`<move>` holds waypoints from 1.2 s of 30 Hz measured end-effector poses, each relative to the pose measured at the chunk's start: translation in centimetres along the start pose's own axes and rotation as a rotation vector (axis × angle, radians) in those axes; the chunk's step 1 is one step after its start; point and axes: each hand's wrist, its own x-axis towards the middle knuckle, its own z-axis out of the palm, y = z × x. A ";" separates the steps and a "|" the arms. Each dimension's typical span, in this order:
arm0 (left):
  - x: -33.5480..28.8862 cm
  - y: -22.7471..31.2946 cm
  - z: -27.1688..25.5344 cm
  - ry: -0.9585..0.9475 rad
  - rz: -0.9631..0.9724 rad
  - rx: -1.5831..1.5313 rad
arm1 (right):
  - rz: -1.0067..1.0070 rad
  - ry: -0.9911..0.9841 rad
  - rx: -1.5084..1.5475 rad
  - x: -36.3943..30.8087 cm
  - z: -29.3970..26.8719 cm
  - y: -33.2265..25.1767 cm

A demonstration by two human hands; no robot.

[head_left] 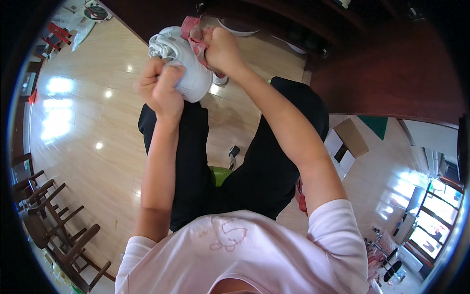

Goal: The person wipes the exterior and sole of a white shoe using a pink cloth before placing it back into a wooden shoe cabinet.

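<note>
Shoe (197, 78) against left fingers (169, 76), near cabinet edge (137, 24); floor (83, 117) leftward.

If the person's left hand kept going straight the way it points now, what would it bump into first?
Most likely the white shoe, directly ahead of the left hand; they seem to touch already, though blur hides the exact contact.

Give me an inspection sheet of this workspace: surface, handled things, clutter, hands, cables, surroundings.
Surface: pale floor, with bright glare patches.
Handled things: white shoe, held up off the floor; reddish cloth against it.
Clutter: open box on the floor, right of the knees.
Left hand: fingers curled on the shoe, somewhat blurred.
Right hand: fingers closed on the cloth.
Cables: nothing seen.
Surroundings: dark cabinet ahead and right; wooden chairs left; window far right.
</note>
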 end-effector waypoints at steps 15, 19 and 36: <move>1.8 -0.4 -2.1 0.068 -0.040 -0.221 | -0.437 0.260 -0.037 -7.4 2.9 -4.6; 1.8 0.0 -1.7 -0.090 -0.055 -0.182 | -0.296 0.211 0.056 -5.6 2.3 -4.6; -0.5 1.7 -0.7 -0.710 0.225 -0.078 | 0.272 0.042 -0.295 4.2 -2.0 1.8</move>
